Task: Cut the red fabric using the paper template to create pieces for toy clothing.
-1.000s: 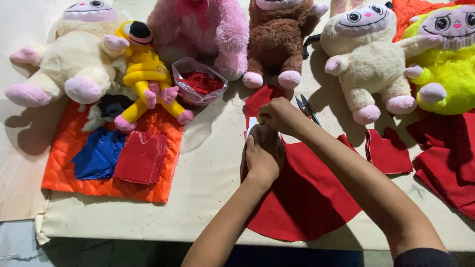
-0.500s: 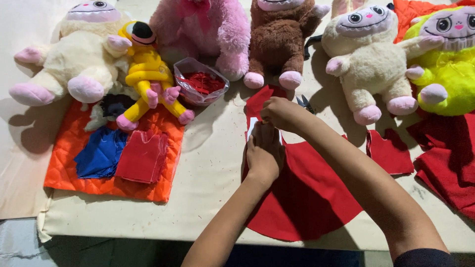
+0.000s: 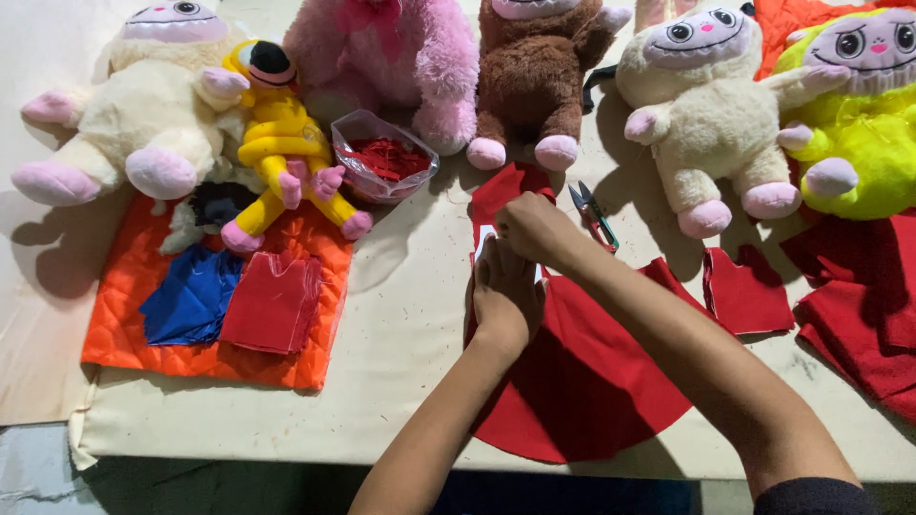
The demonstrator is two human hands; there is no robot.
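White template (image 3: 486, 238) hidden under hands

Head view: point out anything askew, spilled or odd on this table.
Nothing is spilled or damaged. The yellow plush toy lies tilted across the cream plush toy and the orange quilted mat. Small snips lie loose beside the right hand, which, like the left hand, rests on red felt.
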